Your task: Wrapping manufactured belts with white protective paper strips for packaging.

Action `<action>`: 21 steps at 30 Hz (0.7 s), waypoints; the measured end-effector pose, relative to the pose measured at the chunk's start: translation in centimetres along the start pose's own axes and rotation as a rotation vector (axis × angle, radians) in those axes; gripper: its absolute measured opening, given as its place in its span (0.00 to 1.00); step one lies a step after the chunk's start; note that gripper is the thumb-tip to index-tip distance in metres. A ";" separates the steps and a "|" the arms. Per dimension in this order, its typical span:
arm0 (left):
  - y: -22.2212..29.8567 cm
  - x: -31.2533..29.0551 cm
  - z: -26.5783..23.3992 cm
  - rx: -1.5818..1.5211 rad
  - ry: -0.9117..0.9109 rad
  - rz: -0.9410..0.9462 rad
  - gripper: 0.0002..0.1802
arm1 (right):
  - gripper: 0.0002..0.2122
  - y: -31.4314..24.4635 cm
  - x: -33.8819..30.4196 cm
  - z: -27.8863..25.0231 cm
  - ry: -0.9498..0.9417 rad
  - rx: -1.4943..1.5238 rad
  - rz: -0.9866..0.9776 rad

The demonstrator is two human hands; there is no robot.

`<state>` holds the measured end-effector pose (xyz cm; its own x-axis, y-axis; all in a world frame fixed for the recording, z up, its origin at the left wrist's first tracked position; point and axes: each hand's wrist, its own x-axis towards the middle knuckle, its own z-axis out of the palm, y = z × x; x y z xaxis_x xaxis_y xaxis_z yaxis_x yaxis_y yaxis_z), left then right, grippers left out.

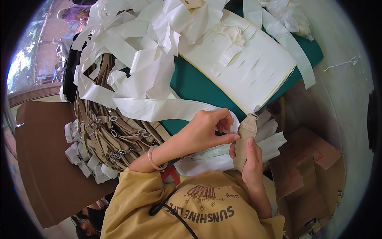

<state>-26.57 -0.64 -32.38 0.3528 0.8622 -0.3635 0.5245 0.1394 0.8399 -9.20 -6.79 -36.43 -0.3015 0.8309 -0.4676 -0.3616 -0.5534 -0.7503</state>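
A beige strap with a stitched, tapered end and a small metal clasp stands upright in front of my chest. My right hand grips its lower part, thumb on the near face. Just left of it, my left hand is closed, its fingers curled at the end of a long white paper strip. The left thumb tip touches or nearly touches the strap's edge. Behind the left hand the strip is partly hidden. It runs off leftward toward a heap of similar strips.
Many tan straps with metal buckles hang at the left, beside brown cardboard. A slit white sheet stack lies on a green surface. Clear plastic bags sit at the far right; an open cardboard box stands at the near right.
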 end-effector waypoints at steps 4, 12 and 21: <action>-0.1 -0.1 0.0 -0.004 0.002 0.015 0.19 | 0.22 0.0 0.0 -0.2 0.005 0.010 0.017; -0.5 -0.2 0.4 0.012 -0.014 0.061 0.11 | 0.22 0.1 0.2 -0.1 0.005 0.012 0.019; -0.1 0.1 0.2 -0.047 0.076 -0.009 0.07 | 0.11 -4.0 -3.5 0.3 0.074 -0.667 -0.281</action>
<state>-26.43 -0.62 -32.59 0.2878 0.8951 -0.3407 0.4894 0.1683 0.8557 -6.92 -7.49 -31.62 -0.2077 0.9513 -0.2279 0.2050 -0.1855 -0.9610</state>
